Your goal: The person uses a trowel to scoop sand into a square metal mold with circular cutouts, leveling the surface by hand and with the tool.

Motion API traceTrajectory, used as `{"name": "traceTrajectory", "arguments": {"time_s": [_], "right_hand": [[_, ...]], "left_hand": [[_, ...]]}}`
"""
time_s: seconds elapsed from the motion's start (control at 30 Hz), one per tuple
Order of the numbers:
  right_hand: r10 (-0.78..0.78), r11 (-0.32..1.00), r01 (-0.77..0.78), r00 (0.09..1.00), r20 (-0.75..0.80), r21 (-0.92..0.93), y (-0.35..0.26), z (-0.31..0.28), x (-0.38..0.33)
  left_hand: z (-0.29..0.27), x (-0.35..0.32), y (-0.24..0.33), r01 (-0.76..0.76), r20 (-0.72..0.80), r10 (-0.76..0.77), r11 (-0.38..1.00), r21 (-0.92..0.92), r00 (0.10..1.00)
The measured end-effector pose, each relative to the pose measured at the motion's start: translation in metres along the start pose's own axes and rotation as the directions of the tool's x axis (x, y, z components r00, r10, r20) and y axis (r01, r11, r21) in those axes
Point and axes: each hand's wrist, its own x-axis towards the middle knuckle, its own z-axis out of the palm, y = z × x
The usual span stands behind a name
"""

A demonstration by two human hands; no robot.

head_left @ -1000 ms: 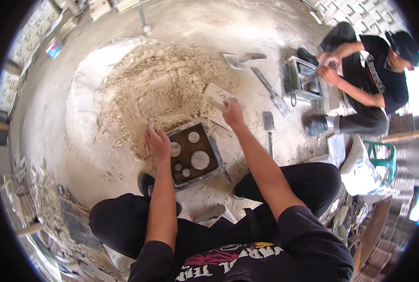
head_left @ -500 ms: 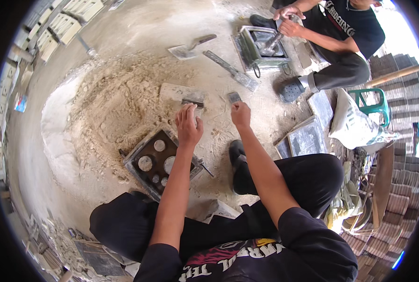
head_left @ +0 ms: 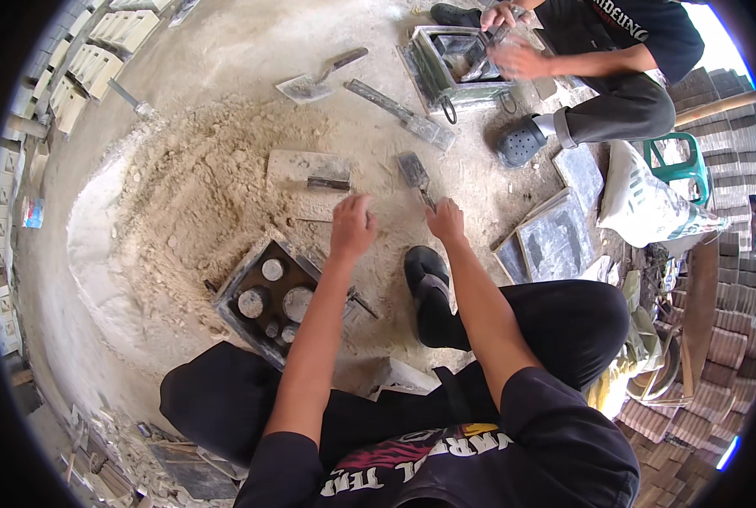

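My right hand (head_left: 445, 220) is closed around the handle of a small trowel (head_left: 412, 169), its flat blade pointing away from me above the dusty floor. My left hand (head_left: 354, 227) has its fingers curled just below a hand float (head_left: 297, 166) with a dark handle. A thin strip (head_left: 314, 221) lies beside those fingers; whether they grip it I cannot make out. Under my left forearm sits a square metal mould (head_left: 240, 315) with several round cores standing in it, partly hidden by the arm.
Heaped sandy powder (head_left: 183, 186) spreads left of the float. Beyond lie a pointed trowel (head_left: 306, 87) and a long flat bar (head_left: 399, 114). A co-worker's hands (head_left: 517, 59) work over another metal mould (head_left: 462, 89). Flat slabs (head_left: 556, 233), a white sack (head_left: 640, 195) and stacked tiles (head_left: 725, 356) stand right.
The small trowel's blade and shaft now show farther out of my right hand. My left hand has drawn back from the float's handle, its fingers more curled. The view has shifted slightly.
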Motion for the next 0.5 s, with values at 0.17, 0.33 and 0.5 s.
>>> {"name": "traceTrajectory", "arguments": {"time_s": [0.17, 0.33, 0.5], "right_hand": [[0.149, 0.781, -0.203, 0.979, 0.14, 0.59, -0.064, -0.028, 0.016], [-0.103, 0.21, -0.39, 0.903, 0.417, 0.897, -0.143, -0.104, 0.035], [-0.365, -0.152, -0.256, 0.912, 0.186, 0.955, -0.232, -0.177, 0.011]], "left_hand": [[0.002, 0.0, 0.019, -0.086, -0.01, 0.087, 0.996, 0.03, 0.996], [-0.053, 0.0, 0.006, -0.11, -0.196, 0.12, 0.992, 0.062, 0.973], [-0.167, -0.014, -0.033, -0.017, -0.577, 0.014, 1.0, 0.0, 0.816]]}}
